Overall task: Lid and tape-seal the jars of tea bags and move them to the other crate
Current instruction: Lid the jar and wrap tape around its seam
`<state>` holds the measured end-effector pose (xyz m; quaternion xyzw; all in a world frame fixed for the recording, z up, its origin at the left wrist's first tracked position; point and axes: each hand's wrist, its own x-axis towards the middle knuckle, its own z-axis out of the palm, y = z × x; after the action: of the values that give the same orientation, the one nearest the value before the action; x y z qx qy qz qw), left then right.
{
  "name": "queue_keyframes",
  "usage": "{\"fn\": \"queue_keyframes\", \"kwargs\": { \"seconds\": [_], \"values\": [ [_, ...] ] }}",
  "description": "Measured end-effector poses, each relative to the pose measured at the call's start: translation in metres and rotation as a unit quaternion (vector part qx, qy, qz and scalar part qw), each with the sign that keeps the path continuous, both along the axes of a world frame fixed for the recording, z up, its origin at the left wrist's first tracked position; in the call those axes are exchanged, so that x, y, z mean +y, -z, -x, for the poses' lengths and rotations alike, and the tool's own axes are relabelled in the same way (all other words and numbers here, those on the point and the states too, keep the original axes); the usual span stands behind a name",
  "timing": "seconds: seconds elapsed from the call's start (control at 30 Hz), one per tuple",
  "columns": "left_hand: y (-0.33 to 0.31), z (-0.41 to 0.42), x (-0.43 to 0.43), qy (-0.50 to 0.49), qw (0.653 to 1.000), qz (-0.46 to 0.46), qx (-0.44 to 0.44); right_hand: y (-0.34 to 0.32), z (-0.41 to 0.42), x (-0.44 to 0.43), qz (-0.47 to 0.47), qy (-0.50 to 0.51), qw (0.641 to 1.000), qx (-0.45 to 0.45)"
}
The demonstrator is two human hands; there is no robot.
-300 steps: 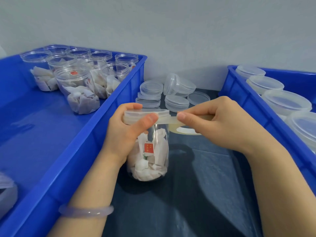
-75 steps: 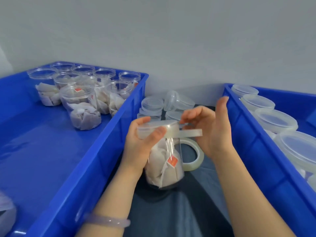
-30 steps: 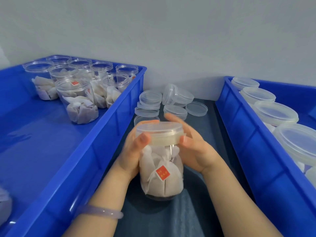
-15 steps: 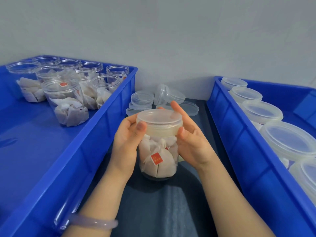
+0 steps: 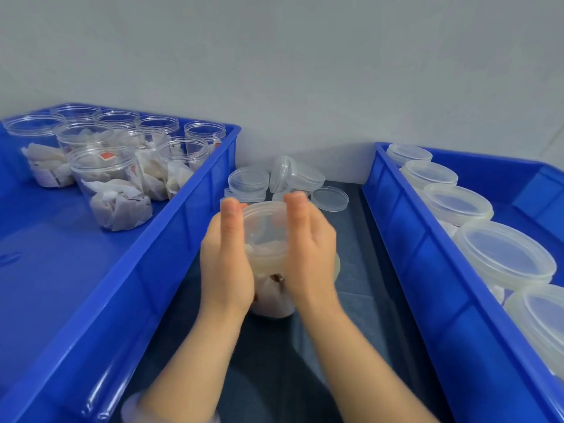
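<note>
A clear jar of tea bags (image 5: 265, 239) with a translucent lid stands between the two blue crates, over the dark mat. My left hand (image 5: 225, 264) grips its left side and my right hand (image 5: 308, 257) grips its right side, thumbs pointing up beside the lid. The hands cover most of the jar body and are slightly blurred. A sliver of the tape roll (image 5: 337, 265) shows behind my right hand. Several open jars of tea bags (image 5: 113, 190) stand in the left crate (image 5: 183, 227). Several lidded jars (image 5: 503, 257) line the right crate (image 5: 427, 239).
Loose clear lids (image 5: 248, 181) are stacked and scattered at the back of the gap, against the grey wall. The dark mat (image 5: 274, 361) runs between the crates toward me. The near part of the left crate floor (image 5: 45, 270) is bare blue plastic.
The tape roll has been set down behind the jar. Both hands closed on the lidded jar and now sit higher along its sides, with the lid tipped more toward me.
</note>
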<state>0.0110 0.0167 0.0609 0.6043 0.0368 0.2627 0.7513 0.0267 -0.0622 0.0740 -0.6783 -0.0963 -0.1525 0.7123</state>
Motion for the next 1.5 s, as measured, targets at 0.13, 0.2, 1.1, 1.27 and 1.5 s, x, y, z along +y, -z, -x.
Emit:
{"fn": "queue_keyframes", "kwargs": {
  "seconds": [0.13,0.2,1.1,1.27,1.5],
  "values": [
    [-0.002,0.001,-0.007,-0.117,0.993,-0.003,0.017,0.012,0.006,0.011,0.001,0.075,0.995,-0.070],
    [-0.003,0.000,-0.007,-0.127,0.992,-0.004,0.019,0.012,0.006,0.010,0.009,0.078,0.994,-0.074],
    [-0.003,0.001,0.015,0.052,0.996,-0.018,-0.072,-0.009,0.013,-0.010,0.045,-0.073,0.996,-0.004],
    [-0.006,0.002,0.006,-0.003,0.997,-0.008,-0.074,-0.009,0.009,-0.010,0.002,0.041,0.999,-0.035],
    [-0.018,0.006,0.012,-0.015,0.998,0.025,-0.060,-0.024,0.022,-0.003,0.075,-0.016,0.997,0.006]
  ]
}}
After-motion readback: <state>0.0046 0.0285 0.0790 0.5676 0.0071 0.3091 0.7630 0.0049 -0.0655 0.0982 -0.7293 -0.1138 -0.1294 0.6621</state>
